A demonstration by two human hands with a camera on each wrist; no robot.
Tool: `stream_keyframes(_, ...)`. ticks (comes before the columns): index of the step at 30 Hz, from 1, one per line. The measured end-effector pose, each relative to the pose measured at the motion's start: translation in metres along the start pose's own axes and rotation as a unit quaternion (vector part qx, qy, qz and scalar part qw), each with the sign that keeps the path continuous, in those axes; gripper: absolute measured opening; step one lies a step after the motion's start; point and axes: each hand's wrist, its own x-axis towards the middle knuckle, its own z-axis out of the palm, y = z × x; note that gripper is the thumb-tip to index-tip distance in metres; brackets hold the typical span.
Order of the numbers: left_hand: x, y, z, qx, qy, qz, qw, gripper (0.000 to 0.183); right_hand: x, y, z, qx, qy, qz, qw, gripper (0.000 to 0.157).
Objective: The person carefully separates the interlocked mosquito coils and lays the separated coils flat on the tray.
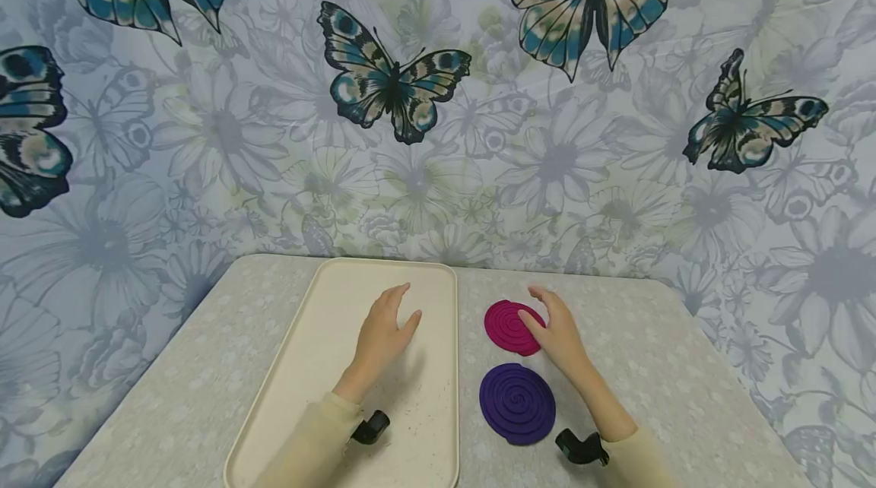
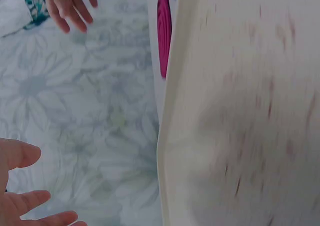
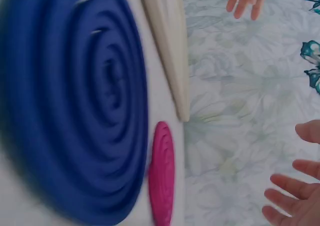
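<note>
In the head view my left hand (image 1: 382,332) hovers over a cream tray (image 1: 311,366), fingers spread and nothing held. My right hand (image 1: 563,332) hangs above the table beside a pink spiral disc (image 1: 506,327), its thumb overlapping the disc's right edge in that view. Nearer to me lies a purple-blue spiral disc (image 1: 518,404), flat on the table. The right wrist view shows this larger disc (image 3: 80,105) close up and the pink one (image 3: 162,176) beyond it, with the right fingers (image 3: 290,188) loosely spread and apart from both. The left fingers (image 2: 30,201) are also apart from the tray.
The tray's raised rim (image 1: 457,366) runs between the left hand and the two discs. Small dark specks or marks (image 2: 240,186) show on the tray. Behind the pale patterned table (image 1: 616,321) hangs a butterfly-and-flower backdrop (image 1: 424,191). Each wrist wears a black camera mount (image 1: 372,427).
</note>
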Motion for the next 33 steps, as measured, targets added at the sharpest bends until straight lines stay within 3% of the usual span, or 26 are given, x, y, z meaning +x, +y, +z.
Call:
stream_keyframes(3,-0.010,0.010,0.012,-0.085,-0.018,-0.014,0.9962,0.050,-0.010,0.009,-0.003,0.027,-0.020,0.021,0.999,0.044)
stream_keyframes(8,-0.028,0.029,0.035,-0.207,-0.069,-0.026,0.9755,0.049,-0.032,0.025,-0.006,0.043,-0.057,0.064,0.995,0.041)
stream_keyframes(15,-0.056,0.055,0.060,-0.272,-0.148,-0.047,0.9498,0.052,-0.064,0.045,-0.006,0.090,-0.053,0.085,0.991,0.038)
stream_keyframes(21,-0.074,0.068,0.075,-0.290,-0.214,-0.040,0.9319,0.058,-0.082,0.053,-0.003,0.103,-0.054,0.097,0.989,0.039)
stream_keyframes(25,-0.084,0.073,0.083,-0.267,-0.216,-0.034,0.9387,0.058,-0.091,0.053,0.000,0.102,-0.050,0.112,0.987,0.038)
stream_keyframes(29,-0.094,0.080,0.089,-0.226,-0.209,-0.043,0.9505,0.061,-0.095,0.050,0.004,0.071,-0.028,0.087,0.993,0.036)
stream_keyframes(33,-0.100,0.088,0.091,-0.224,-0.220,-0.063,0.9475,0.065,-0.094,0.042,0.004,0.042,-0.019,0.080,0.996,0.035)
